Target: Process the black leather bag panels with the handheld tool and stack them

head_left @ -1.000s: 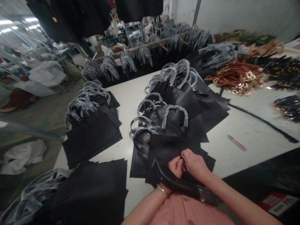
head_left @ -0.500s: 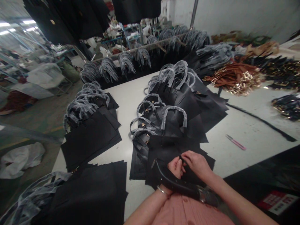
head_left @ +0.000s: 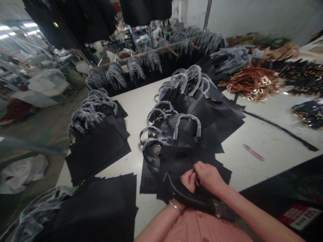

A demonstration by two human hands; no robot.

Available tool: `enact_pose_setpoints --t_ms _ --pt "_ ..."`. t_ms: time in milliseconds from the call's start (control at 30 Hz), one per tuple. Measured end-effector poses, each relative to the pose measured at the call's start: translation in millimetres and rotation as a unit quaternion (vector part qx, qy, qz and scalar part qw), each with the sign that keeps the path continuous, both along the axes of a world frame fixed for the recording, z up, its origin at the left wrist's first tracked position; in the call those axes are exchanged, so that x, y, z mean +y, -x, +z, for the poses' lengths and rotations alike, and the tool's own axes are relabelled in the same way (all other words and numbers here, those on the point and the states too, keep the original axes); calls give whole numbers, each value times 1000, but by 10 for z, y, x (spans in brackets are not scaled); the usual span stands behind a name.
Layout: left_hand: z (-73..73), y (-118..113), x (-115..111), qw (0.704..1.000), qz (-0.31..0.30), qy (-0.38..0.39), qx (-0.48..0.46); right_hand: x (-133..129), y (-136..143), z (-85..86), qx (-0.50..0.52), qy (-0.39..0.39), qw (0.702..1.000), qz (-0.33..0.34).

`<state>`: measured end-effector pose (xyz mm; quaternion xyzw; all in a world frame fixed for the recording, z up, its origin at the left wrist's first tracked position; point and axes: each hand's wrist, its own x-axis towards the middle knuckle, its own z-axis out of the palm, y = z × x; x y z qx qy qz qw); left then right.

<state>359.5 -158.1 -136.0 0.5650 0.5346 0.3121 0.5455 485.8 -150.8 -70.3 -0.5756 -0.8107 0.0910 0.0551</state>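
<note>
Head view: both hands pinch matte black panel (flat, leathery).

White worktable is carrying stacked black bag panels, wrapped-handle bags, brown straps, a pink pen and a black strip.
</note>
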Motion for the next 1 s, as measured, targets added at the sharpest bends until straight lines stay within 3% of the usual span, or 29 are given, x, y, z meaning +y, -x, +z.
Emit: enact_pose_setpoints --t_ms 100,300,600,733,833,900,1000 --pt "-18 8 -3 998 -14 -53 27 22 29 1 -17 6 1000 16" --pt "-53 24 -17 999 -10 -40 24 47 61 6 -15 31 999 26" --pt "-140 55 -13 997 -10 -60 46 99 -80 -252 141 132 977 -87" --pt "-231 63 3 980 -32 -163 111 92 -102 -320 244 183 945 -115" --pt "-205 54 2 971 -64 -185 137 104 -102 -313 333 216 908 -136" --pt "-141 34 -3 976 -46 -167 129 128 -128 -284 402 241 871 -149" --pt "-38 -5 -8 997 -15 -53 48 127 -211 -215 494 251 813 -180"
